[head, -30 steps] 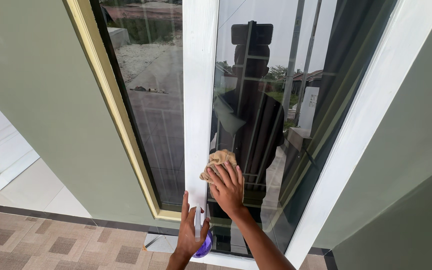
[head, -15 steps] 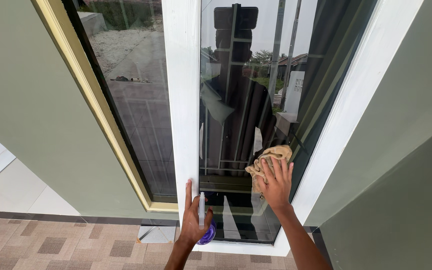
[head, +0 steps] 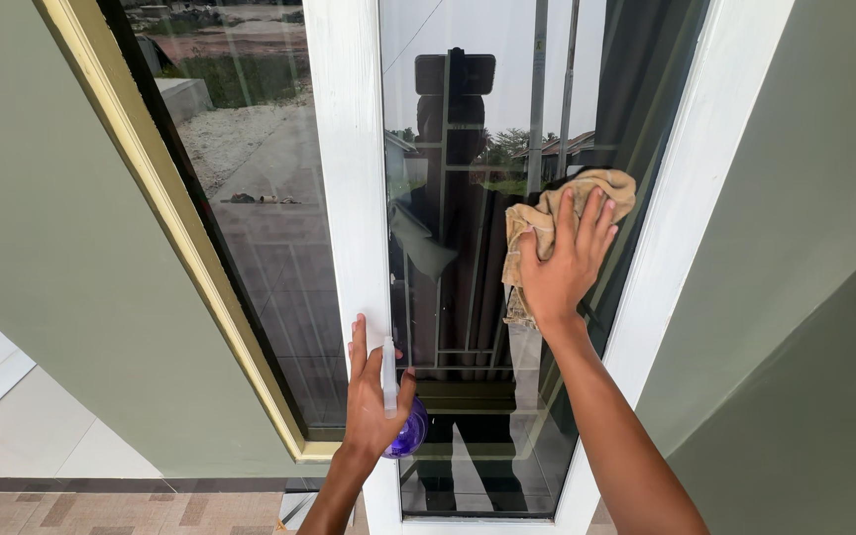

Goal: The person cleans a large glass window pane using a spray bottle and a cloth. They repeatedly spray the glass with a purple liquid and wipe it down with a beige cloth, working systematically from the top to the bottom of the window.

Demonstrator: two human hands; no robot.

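My right hand [head: 559, 266] presses a crumpled tan cloth [head: 553, 218] flat against the dark window glass [head: 468, 297], near the pane's right edge and about halfway up. My left hand [head: 371, 401] rests against the white centre frame post [head: 347, 198] lower down, holding a purple spray bottle [head: 406, 426] with a white nozzle. The glass reflects a dark figure of a person, buildings and sky.
A white frame [head: 686, 228] borders the pane on the right. To the left stand a second glass pane [head: 250, 218] with a yellow frame [head: 180, 248] and a green wall [head: 61, 258]. Another green wall [head: 814, 277] is on the right. Patterned floor tiles [head: 111, 510] lie below.
My right hand has slid the cloth from the pane's lower left across to the right, then up along the right edge. My left hand with the bottle has kept its place on the post.
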